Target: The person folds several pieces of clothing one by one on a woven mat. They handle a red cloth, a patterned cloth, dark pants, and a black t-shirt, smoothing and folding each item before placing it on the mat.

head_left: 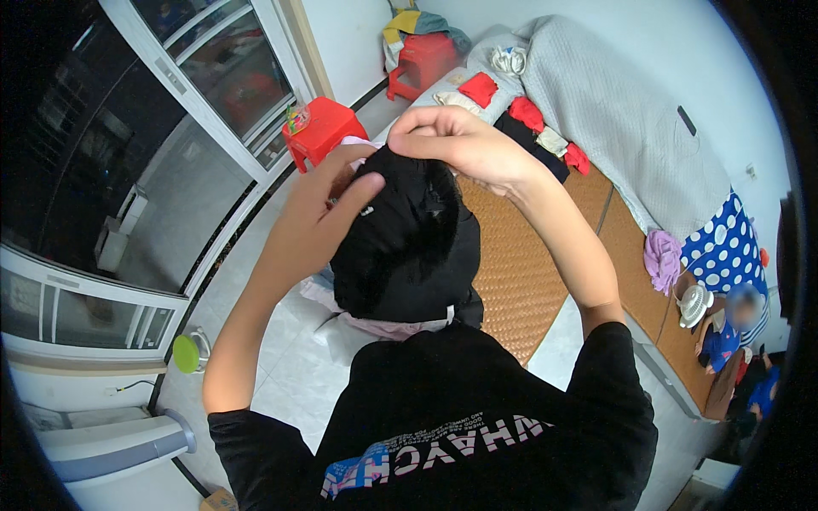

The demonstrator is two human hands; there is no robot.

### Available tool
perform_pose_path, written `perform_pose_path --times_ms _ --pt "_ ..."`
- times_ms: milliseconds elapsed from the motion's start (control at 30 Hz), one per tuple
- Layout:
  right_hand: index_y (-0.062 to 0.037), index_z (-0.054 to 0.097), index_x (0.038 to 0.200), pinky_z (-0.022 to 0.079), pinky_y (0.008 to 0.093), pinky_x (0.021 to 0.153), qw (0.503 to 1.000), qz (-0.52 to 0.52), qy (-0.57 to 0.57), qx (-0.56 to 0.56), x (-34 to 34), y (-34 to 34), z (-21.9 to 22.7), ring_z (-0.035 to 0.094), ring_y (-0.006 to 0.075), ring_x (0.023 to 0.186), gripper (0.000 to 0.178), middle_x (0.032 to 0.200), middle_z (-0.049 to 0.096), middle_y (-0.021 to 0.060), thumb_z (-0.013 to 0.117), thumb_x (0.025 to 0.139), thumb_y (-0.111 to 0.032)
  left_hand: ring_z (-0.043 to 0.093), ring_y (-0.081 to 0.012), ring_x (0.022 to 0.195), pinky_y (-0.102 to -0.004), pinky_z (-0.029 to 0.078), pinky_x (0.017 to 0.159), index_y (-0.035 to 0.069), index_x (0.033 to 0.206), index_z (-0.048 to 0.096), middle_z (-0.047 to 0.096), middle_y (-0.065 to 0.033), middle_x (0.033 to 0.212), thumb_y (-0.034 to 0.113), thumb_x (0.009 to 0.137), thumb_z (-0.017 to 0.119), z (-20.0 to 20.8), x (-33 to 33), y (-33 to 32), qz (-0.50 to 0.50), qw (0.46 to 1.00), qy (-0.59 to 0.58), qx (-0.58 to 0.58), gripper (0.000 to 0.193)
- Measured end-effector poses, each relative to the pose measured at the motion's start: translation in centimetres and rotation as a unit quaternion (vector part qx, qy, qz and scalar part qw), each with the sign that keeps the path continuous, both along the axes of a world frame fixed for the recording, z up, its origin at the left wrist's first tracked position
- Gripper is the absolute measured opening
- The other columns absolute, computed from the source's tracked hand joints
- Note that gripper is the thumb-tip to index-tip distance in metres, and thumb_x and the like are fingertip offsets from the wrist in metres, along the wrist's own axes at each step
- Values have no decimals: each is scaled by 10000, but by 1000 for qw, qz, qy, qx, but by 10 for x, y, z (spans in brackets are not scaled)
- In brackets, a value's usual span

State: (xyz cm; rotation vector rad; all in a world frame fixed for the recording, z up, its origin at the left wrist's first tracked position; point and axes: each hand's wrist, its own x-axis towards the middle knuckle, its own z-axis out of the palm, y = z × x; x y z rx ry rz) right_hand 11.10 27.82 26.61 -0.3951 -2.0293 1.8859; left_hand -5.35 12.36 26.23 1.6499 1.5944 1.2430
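A black garment (407, 247) hangs gathered in front of my chest, its upper edge raised by both hands. My left hand (322, 209) grips its upper left edge, with the thumb laid over the front near a small white mark. At the top, my right hand (460, 146) pinches the cloth between thumb and curled fingers. A small white tag (451, 315) shows at the lower right of the cloth. The garment's exact kind is hard to make out. Beneath it, a pale pink cloth (394, 327) peeks out, mostly hidden.
Ahead and right, a bed with a woven mat (518, 281) bears small folded clothes, black (545, 160) and red (479, 88) ones among them. A grey quilt (596, 128) lies behind. Red stools (325, 128) stand ahead. At the right are a white fan (694, 307) and a person (724, 336).
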Motion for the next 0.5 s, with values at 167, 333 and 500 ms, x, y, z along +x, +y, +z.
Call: perform_pose_path --times_ms 167,333,500 --pt "-10 620 1008 451 187 724 989 -28 -29 146 14 -1 -14 575 23 794 179 858 659 -25 664 893 -140 526 -166 682 -287 417 637 -5 1104 539 567 -106 766 167 934 578 -8 0 5 55 997 51 25 245" --pt "-22 603 964 436 183 669 991 -63 -55 103 12 1 -45 554 23 727 132 812 623 -50 585 945 -151 569 -189 776 -294 446 724 -20 1106 526 598 -121 871 144 953 548 -12 -2 12 39 993 113 7 225" --pt "-48 557 1043 487 196 746 972 -38 53 -225 9 0 -46 618 43 823 143 905 640 -12 599 906 -63 623 -327 816 -348 471 739 -21 1093 557 637 -176 910 126 935 555 -25 -27 18 12 961 259 95 216"
